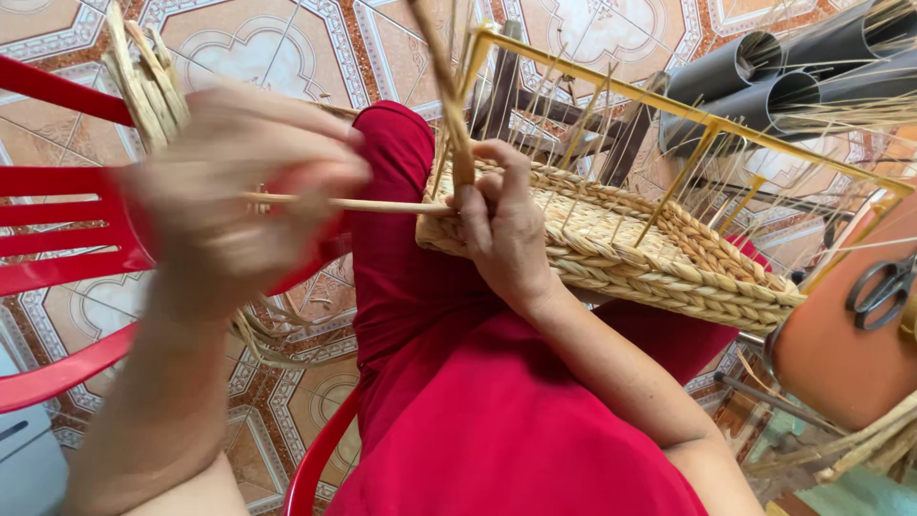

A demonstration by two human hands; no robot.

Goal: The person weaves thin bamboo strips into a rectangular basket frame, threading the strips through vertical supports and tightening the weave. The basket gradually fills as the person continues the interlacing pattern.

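Here, straw strand (pixel 382 204) between left hand (pixel 234 186) and right hand (pixel 501 229), against woven basket (pixel 659 258).

The person wore plain red clothing (pixel 497 420), one unbroken colour covering lap and legs; both forearms were bare, with no sleeves reaching them; the left hand (pixel 234 186) and right hand (pixel 501 225) carried no gloves.

Straw-coloured braided woven basket (pixel 659 253) on a yellow wire frame (pixel 688 110); red trousers (pixel 458 382); red plastic chair (pixel 57 220); tan-and-white patterned floor tiles (pixel 277 43); black pipes (pixel 793 67).
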